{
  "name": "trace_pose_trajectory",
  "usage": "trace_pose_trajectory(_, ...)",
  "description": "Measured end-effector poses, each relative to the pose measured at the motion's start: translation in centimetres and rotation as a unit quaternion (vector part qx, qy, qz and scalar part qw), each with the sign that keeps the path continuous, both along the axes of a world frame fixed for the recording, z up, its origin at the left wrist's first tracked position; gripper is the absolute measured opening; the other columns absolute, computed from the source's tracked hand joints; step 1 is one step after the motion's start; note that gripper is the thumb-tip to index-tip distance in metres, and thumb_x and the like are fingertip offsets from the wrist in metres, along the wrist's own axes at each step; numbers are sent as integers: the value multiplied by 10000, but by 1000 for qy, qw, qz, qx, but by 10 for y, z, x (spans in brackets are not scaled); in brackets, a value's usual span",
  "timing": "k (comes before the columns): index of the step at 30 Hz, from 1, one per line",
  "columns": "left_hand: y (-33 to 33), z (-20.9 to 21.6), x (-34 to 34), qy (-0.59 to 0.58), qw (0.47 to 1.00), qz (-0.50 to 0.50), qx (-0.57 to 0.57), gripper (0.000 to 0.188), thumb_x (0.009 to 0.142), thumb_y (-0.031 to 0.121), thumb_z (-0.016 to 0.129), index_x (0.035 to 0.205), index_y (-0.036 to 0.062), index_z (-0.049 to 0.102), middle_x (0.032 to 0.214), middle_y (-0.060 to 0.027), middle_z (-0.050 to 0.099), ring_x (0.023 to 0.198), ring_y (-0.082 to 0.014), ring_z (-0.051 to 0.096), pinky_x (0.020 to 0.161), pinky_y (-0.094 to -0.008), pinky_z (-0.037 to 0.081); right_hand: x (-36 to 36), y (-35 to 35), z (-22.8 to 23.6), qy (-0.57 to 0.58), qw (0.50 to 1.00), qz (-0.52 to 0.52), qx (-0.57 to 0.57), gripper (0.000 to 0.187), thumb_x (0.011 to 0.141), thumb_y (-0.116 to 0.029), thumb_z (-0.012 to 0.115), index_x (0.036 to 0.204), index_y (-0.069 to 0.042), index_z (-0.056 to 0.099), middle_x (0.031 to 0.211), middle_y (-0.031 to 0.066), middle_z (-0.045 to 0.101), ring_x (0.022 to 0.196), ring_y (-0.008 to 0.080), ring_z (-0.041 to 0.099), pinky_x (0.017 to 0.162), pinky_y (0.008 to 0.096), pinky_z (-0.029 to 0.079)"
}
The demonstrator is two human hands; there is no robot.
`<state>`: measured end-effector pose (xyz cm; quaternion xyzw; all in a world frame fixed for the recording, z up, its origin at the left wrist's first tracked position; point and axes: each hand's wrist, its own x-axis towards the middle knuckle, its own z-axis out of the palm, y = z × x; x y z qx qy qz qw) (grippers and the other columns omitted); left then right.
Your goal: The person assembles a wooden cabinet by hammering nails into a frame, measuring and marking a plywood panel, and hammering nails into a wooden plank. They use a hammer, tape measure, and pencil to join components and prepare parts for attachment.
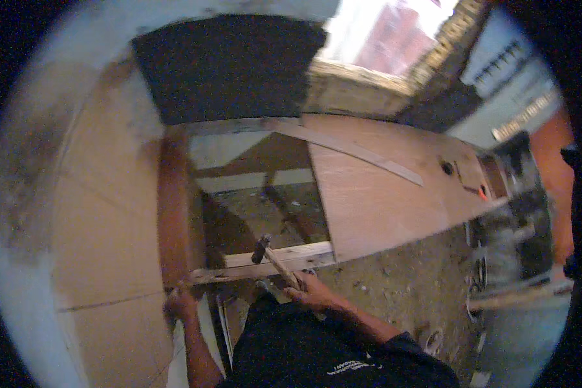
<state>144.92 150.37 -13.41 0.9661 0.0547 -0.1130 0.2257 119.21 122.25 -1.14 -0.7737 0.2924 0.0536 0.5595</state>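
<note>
My right hand (313,292) is closed around the wooden handle of a hammer (279,264). Its dark metal head is raised over the front rail (278,257) of a wooden frame. At the near left corner of that frame, my left hand (181,304) is closed against the end of a reddish-brown board (174,207). What its fingers hold, if anything, is too blurred to make out. A large plywood sheet (375,187) covers the frame's right part; the left part is an open gap through which the floor shows.
A thin wooden strip (362,154) lies slantwise on the plywood, and small dark tools (447,168) rest at its far right. Left stands a tan tiled wall (103,220). A dark panel (233,68) and a bright window (388,39) are behind. Debris litters the floor (394,291).
</note>
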Motion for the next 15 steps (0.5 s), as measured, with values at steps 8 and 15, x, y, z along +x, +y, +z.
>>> trace_pose_trajectory(8,-70,31,-53,-120,949,-230,-179,327,923,293,623,929,-19,723,871,-215,710,778,-334,670,742,-458,518,-170,-17,23,15,927,-223,-300,292,897,-325,744,935,-57,634,679,141,606,565,226,550,570,423,472)
trace_pose_trajectory(15,-233,71,-130,-61,845,-480,-226,198,867,221,690,905,27,688,869,-186,690,822,-344,682,782,-426,536,-292,-8,-83,174,899,-395,-77,536,914,-550,640,854,-18,668,711,176,657,656,302,642,616,439,477)
